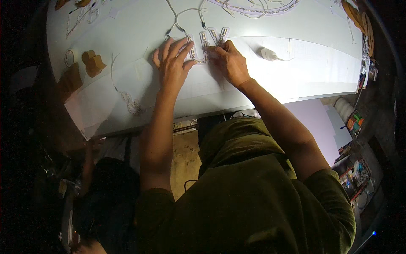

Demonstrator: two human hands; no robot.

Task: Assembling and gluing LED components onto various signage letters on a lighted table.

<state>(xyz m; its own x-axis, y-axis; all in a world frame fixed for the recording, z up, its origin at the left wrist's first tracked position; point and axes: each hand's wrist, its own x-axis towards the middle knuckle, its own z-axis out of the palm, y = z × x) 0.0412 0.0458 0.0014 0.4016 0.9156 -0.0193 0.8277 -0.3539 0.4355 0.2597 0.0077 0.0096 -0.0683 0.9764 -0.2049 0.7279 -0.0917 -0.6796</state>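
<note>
The U-shaped white piece set with small lights [198, 62] lies on the white tabletop [131, 25], upper centre of the frame. The left hand [172, 62], fingers spread wide, touches its left side; the right hand's [229, 62] fingers draw narrow at its right, their hold impossible to tell. Thin wires [175, 19] run above; a white lump [268, 53] sits upper right.

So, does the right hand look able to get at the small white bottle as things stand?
Probably yes: the bottle lies to the right of the right hand, with nothing visible between them, though that hand would likely have to leave the U-shaped letter first.
</note>
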